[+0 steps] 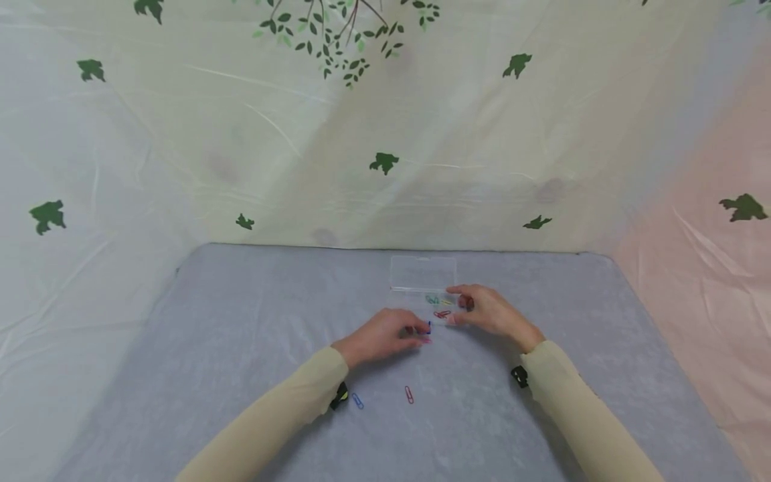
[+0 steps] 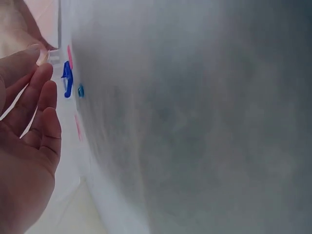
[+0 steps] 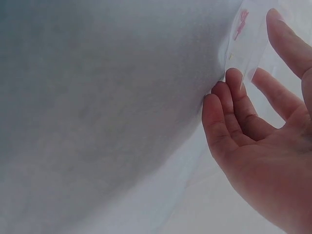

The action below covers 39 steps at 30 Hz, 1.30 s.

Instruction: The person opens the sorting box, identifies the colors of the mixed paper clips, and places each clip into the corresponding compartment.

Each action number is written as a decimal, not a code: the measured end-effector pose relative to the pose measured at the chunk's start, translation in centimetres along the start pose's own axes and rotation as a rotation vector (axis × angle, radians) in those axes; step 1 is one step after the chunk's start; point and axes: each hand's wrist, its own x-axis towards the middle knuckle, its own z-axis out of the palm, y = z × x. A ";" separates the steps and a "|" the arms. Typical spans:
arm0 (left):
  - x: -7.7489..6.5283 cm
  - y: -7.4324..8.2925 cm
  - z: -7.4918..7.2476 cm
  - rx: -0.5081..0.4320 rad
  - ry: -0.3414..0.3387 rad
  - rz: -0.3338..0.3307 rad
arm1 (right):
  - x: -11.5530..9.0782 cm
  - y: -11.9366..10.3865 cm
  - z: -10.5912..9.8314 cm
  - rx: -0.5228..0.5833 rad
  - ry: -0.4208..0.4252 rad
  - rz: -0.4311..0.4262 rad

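Note:
A clear plastic box [image 1: 442, 324] stands with its lid [image 1: 421, 272] raised at the back. Inside lie green paper clips [image 1: 432, 299], a yellow one [image 1: 446, 302] and red ones [image 1: 442, 314]. My right hand [image 1: 489, 311] holds the box's right side, thumb at the front and index finger at the back. My left hand [image 1: 385, 335] is at the front left of the box, thumb and index finger close together; I cannot tell whether they pinch anything. By its fingertips show a blue piece [image 2: 68, 80] and a pink one [image 1: 426, 341].
On the grey tabletop [image 1: 253, 321], nearer me, lie a blue paper clip [image 1: 358, 401] and a red paper clip [image 1: 409, 395]. Behind the table's far edge hangs a pale curtain [image 1: 301, 167] with leaf prints. A pinkish curtain [image 1: 705, 281] hangs on the right.

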 end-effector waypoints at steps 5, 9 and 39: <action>0.1 0.1 0.3 0.044 -0.034 -0.002 | 0.1 0.0 0.0 -0.004 -0.001 0.002; 0.1 0.0 0.5 0.063 -0.051 -0.020 | 0.1 0.0 0.1 -0.007 0.006 0.000; 0.3 0.1 1.1 0.142 -0.066 -0.043 | 0.2 -0.2 0.1 0.010 -0.001 0.058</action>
